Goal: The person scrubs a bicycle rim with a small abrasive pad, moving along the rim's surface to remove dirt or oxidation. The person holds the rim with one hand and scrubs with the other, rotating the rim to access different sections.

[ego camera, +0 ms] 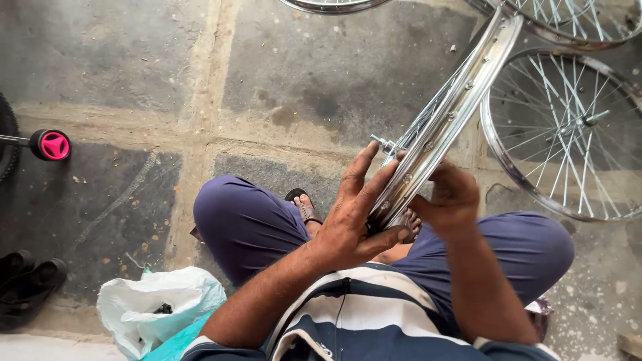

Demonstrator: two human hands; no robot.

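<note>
A shiny chrome bicycle wheel rim (455,107) with thin spokes stands on edge between my knees, tilted up and away to the upper right. Its hub axle (382,142) sticks out on the left side. My left hand (354,214) wraps the near end of the rim, thumb underneath and fingers spread along its left face. My right hand (451,197) grips the rim from the right, fingers curled behind it. I sit with legs folded in blue trousers (247,224), a sandalled foot (304,206) below the rim.
A second spoked wheel (562,134) lies flat on the stone floor at right, with more rims (575,23) along the top edge. A white plastic bag (157,304) sits at lower left, black shoes (27,284) at far left, and a pink-capped wheel axle (52,145) above them.
</note>
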